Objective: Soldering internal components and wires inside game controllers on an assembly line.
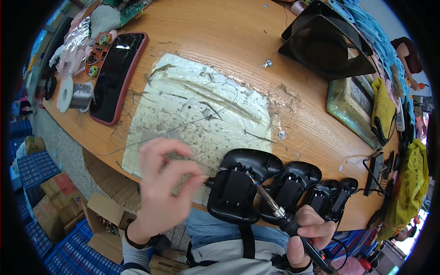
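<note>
My right hand [314,231] grips a soldering iron [289,225] by its black handle. The iron's metal tip reaches over the nearest black plastic housing [233,188], which looks like a two-lobed game controller with a boxy raised centre. My left hand [167,185], slightly blurred, is at that housing's left side. Its thumb and a finger come together in a pinch by the housing's edge; whatever lies between them is too small to make out. More black housings [289,188] line up to the right along the table's near edge.
A stained pale sheet [183,110] covers the table's middle, with thin wire looping across it. At left are a solder spool [75,95], a phone [118,78] and an orange circuit board [97,52]. A black fan-like frame [325,43] and yellow glove [383,107] are at right.
</note>
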The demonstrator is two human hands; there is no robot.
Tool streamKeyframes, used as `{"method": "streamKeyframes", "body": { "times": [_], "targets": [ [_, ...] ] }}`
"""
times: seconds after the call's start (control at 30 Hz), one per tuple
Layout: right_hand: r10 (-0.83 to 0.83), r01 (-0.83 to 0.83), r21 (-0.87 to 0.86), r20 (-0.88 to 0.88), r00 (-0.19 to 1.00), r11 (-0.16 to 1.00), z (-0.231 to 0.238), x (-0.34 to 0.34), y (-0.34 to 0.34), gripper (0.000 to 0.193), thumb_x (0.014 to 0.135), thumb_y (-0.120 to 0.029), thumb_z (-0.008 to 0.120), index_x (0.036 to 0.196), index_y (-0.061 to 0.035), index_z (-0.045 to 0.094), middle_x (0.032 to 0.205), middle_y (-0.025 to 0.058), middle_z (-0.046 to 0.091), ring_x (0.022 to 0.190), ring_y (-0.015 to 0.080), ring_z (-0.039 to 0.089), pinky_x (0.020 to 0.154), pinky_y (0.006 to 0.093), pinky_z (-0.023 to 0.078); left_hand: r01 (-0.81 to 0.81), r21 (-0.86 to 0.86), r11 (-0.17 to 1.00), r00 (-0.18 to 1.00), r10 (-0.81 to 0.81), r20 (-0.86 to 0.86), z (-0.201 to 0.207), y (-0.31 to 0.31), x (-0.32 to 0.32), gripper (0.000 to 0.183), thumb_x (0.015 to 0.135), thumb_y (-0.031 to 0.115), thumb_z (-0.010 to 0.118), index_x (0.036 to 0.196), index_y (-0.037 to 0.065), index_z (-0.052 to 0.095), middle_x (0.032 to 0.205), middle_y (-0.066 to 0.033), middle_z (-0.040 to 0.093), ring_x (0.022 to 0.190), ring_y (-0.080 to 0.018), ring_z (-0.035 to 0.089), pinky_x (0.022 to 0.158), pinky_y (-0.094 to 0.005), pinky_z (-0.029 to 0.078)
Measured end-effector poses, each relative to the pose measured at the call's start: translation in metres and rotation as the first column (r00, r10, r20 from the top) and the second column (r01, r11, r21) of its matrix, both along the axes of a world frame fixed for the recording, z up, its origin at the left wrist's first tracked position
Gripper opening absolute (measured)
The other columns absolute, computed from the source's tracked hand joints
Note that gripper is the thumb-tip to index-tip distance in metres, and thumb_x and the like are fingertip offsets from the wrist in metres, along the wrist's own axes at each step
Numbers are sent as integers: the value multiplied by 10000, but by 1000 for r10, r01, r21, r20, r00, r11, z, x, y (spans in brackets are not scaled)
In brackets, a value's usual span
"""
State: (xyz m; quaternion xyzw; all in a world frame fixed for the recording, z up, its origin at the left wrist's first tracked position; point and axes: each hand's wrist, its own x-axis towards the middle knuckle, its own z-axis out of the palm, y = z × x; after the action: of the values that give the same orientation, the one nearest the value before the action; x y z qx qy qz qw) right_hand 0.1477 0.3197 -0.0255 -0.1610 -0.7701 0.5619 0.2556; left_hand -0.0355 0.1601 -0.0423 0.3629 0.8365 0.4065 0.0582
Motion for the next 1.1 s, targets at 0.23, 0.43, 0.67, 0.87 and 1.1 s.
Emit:
{"method": "streamKeyframes", "body": {
  "times": [0.23, 0.43, 0.67, 0.87, 1.1],
  "targets": [
    [-54, 54, -12, -39, 998, 998, 0, 1, -7, 336, 772, -232, 656, 877, -62, 386, 601, 54, 425, 488, 144, 368, 532, 332, 337, -446, 413, 794, 796, 563, -223, 25, -67, -54, 71, 901, 65, 494, 882, 14, 539, 877, -66, 528, 865, -160, 487, 817, -296, 382],
    [21, -22, -22, -32, 999, 1000, 1, 2, 2, 331, 770, -209, 658, 879, -57, 386, 590, 56, 424, 487, 147, 370, 532, 328, 335, -503, 411, 760, 674, 643, -363, 56, -67, -66, 88, 868, 76, 552, 913, 0, 556, 907, -69, 526, 880, -159, 485, 801, -313, 379],
    [58, -60, -28, -60, 997, 998, -6, 3, 7, 315, 764, -191, 655, 877, -60, 392, 578, 56, 429, 479, 142, 367, 521, 321, 328, 47, -200, 979, 994, -67, -91, 16, 1, 4, 144, 653, 85, 672, 757, 133, 586, 1001, -55, 522, 1005, -280, 471, 954, -456, 252],
    [108, -110, -19, -65, 992, 994, -8, 1, 9, 292, 767, -175, 641, 883, -57, 401, 568, 63, 441, 467, 150, 381, 517, 316, 337, 101, -201, 974, 986, -124, -107, 6, 8, 12, 118, 682, 78, 666, 741, 101, 567, 1030, -13, 592, 1063, -263, 483, 1016, -472, 185],
    [115, -115, 7, -120, 986, 993, -17, -7, 11, 283, 694, -51, 659, 891, -4, 461, 496, 90, 496, 374, 192, 450, 405, 300, 349, 61, -179, 982, 994, -77, -81, -2, 12, 17, 87, 722, 29, 628, 735, 82, 559, 973, -27, 634, 1050, -272, 505, 1020, -477, 207]
  ]
}}
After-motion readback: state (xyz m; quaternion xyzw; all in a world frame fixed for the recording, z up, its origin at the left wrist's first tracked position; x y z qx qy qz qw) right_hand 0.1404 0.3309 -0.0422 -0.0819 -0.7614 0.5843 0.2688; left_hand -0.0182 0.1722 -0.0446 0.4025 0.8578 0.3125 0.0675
